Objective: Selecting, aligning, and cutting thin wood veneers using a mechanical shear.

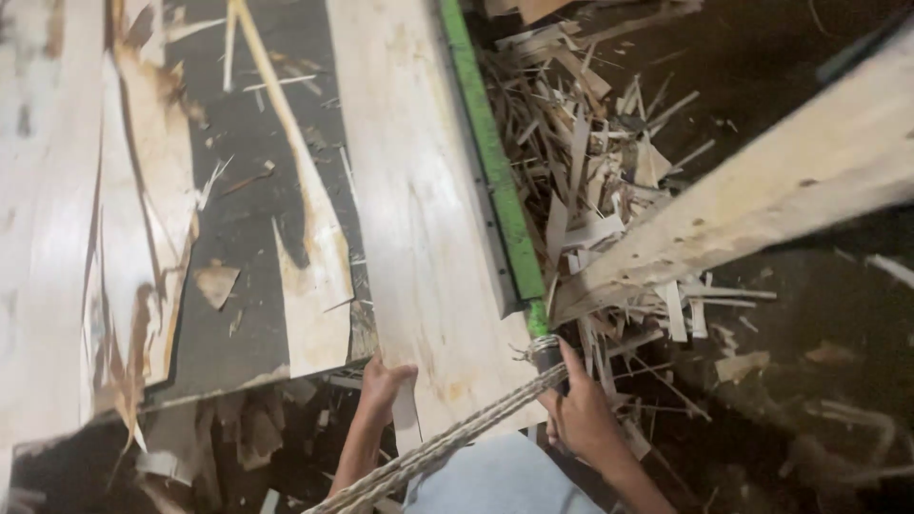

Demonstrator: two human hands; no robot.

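My left hand [384, 385] grips the near edge of a long pale veneer sheet [419, 190] that lies on a dark table [238, 247]. My right hand [577, 411] is closed around the dark handle at the near end of a green bar [490, 152], which runs along the sheet's right edge. A twisted rope [447, 443] is tied around that handle and runs down to the lower left, across my lap.
Torn veneer pieces [143, 219] cover the table's left side. A heap of wood scraps [600, 171] lies right of the green bar. A broad pale veneer strip [771, 190] slants from the upper right down toward the bar's end. The floor around is dark and littered.
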